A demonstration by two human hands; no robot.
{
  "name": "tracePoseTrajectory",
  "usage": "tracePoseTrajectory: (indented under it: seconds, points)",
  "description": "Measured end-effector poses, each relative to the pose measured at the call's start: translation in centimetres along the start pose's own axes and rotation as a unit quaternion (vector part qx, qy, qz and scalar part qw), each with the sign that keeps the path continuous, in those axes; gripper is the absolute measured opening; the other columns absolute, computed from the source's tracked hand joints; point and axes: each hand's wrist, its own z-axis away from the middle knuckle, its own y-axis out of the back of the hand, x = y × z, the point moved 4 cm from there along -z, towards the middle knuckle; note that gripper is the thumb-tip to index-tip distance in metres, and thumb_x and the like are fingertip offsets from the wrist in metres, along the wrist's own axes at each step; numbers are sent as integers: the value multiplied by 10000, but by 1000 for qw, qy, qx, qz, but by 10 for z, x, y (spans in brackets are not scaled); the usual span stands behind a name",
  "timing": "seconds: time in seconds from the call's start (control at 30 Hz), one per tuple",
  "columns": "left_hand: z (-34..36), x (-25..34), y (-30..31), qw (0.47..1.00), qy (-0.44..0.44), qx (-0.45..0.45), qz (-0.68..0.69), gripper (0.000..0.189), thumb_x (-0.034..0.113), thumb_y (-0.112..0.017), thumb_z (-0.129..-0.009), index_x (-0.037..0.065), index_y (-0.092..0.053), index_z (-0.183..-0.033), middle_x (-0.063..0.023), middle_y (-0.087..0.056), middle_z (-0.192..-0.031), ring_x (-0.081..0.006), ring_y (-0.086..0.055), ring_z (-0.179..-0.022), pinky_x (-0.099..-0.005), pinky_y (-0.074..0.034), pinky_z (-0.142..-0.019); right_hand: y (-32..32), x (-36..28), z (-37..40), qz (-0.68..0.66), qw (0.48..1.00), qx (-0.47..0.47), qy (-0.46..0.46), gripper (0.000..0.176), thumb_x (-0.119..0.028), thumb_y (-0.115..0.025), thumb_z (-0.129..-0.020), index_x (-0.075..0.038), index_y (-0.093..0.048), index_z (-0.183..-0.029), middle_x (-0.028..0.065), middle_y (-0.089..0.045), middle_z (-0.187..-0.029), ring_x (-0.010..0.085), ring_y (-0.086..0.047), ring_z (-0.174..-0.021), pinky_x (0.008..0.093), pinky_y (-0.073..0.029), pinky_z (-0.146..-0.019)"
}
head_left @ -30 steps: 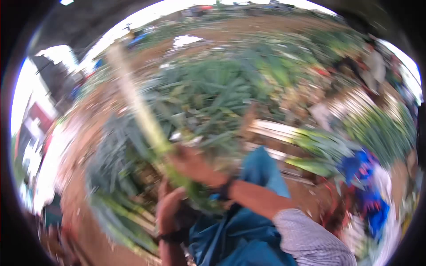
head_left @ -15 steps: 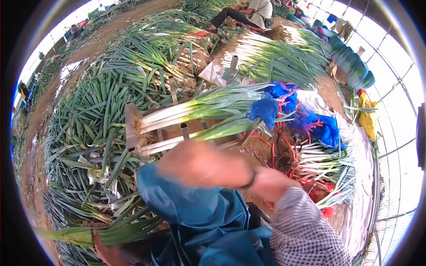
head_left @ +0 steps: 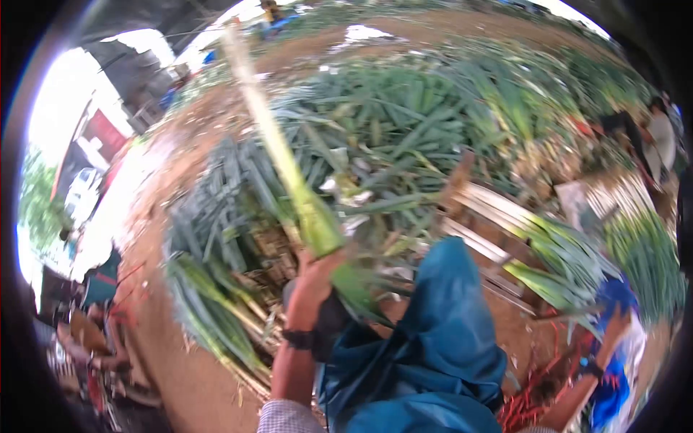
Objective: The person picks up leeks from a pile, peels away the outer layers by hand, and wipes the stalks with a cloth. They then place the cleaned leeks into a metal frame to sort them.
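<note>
My left hand (head_left: 316,278) is closed around a long leek (head_left: 278,148), its white stem pointing up and its green leaves hanging below the fist. My right hand (head_left: 615,330) is at the right, beside a blue bundle of netting or cloth (head_left: 619,292) and the leaf tips on the rack; its fingers are blurred. Between the two, a low rack (head_left: 456,177) bears two groups of leeks (head_left: 509,213), white ends toward the upper left. My knee in blue waterproof cloth (head_left: 447,317) is in front of the rack.
A big heap of leeks (head_left: 404,108) spreads behind and left of the rack. Red strings (head_left: 534,393) lie at lower right. Trimmed leeks (head_left: 639,238) lie in rows at far right, near a seated person (head_left: 657,141). Other people (head_left: 86,346) are at the left edge.
The view has swung left. My left hand has raised the leek from low at the left to upright. My right hand has moved from over my knee to the blue bundle.
</note>
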Motion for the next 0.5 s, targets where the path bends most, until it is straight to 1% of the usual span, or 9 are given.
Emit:
tracePoseTrajectory:
  seconds: [0.03, 0.13, 0.17, 0.2, 0.3, 0.37, 0.4, 0.47, 0.5]
  points:
    - [-2, -1, 2, 999, 1, -17, 40, 469, 31, -683, -890, 12, -560, -1342, -107, -711, -1063, -227, -702, -930, -383, -604, -778, 20, -8, -14, -100, 991, 9, -86, 460, -324, -646, -966, -5, -632, -1297, 219, -652, -1287, 370, -653, -1077, 433, -505, -906]
    - [5, 14, -10, 997, -30, -21, 65, 419, 14, -676, -889, 6, -588, -1298, -105, -712, -1080, -220, -706, -935, -382, -609, -773, 129, -118, -60, -277, 947, -14, -161, 635, -367, -670, -947, 87, -537, -1370, 286, -578, -1372, 412, -578, -1241, 440, -427, -1073]
    - [4, 14, -12, 997, -38, -21, 63, 378, 14, -677, -892, 4, -609, -1264, -100, -713, -1086, -203, -703, -930, -357, -600, -768, 168, -174, -71, -228, 964, -21, -137, 657, -375, -682, -936, 101, -535, -1365, 302, -584, -1352, 410, -575, -1248, 436, -414, -1093]
    - [4, 13, -11, 997, -48, -19, 62, 338, 15, -677, -895, 2, -631, -1230, -95, -714, -1091, -186, -701, -926, -331, -592, -763, 207, -236, -74, -338, 926, -112, -128, 688, -363, -711, -901, 113, -528, -1364, 309, -558, -1381, 424, -545, -1284, 450, -398, -1115]
    - [8, 5, -4, 997, -69, 0, 46, 297, 12, -681, -899, 10, -655, -1195, -65, -707, -1087, -149, -682, -915, -294, -571, -761, 299, -421, -57, -413, 859, -282, 113, 641, -341, -733, -855, 5, -533, -1357, 277, -620, -1261, 428, -596, -1167, 474, -456, -1031]
    - [9, -4, -1, 996, -83, -5, 42, 282, 11, -656, -912, 11, -648, -1194, -25, -686, -1060, -117, -643, -932, -277, -549, -797, 355, -515, -37, -548, 690, -401, 250, 408, -235, -670, -916, -11, -563, -1240, 257, -639, -1138, 428, -627, -1057, 477, -504, -912]
    - [13, -4, -5, 996, -79, -9, 27, 277, 18, -648, -916, 8, -643, -1192, -24, -680, -1063, -117, -632, -945, -280, -541, -818, 347, -563, -21, -617, 652, -191, 397, 371, -182, -697, -892, -8, -574, -1195, 228, -655, -1127, 417, -659, -959, 469, -530, -855]
    - [28, -5, -17, 998, -68, -12, -5, 267, 30, -632, -924, 2, -633, -1189, -22, -669, -1069, -116, -611, -971, -285, -525, -861, 363, -648, -11, -685, 554, -143, 451, 324, -110, -681, -878, -23, -584, -1174, 238, -645, -1112, 445, -637, -962, 480, -522, -856]
    - [28, -25, -13, 984, -166, -1, -66, 280, 48, -614, -918, 1, -609, -1194, -37, -653, -1106, -125, -583, -1003, -305, -505, -899, 384, -671, -20, -699, 566, -69, 432, 295, -90, -674, -869, -25, -593, -1145, 232, -647, -1086, 443, -635, -964, 481, -518, -853]
